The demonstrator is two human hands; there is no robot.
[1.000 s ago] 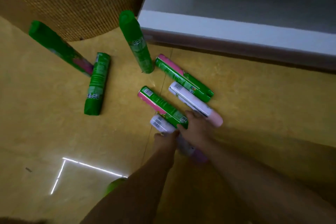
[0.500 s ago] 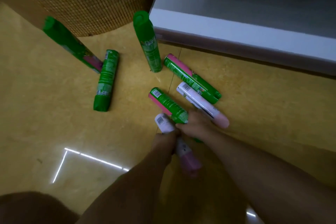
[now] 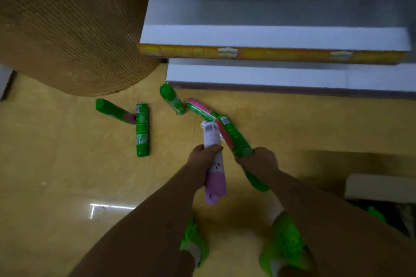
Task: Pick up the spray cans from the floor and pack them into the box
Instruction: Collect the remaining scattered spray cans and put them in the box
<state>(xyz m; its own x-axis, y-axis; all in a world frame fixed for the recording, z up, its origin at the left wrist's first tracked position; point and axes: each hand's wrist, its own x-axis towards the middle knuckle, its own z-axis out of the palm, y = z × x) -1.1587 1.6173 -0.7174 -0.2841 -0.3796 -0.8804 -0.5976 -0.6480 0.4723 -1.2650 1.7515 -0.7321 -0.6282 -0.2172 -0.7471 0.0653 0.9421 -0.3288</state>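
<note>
Head view: white-pink can in left grip, green can apparently in right.

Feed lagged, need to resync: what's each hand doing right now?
Left hand: closed around the white and pink spray can, lifted off the floor.
Right hand: closed around the green and pink spray can, also lifted.

Glossy yellow floor with glare, lower left; coarse woven basket, upper left; smooth printed spray cans.
</note>
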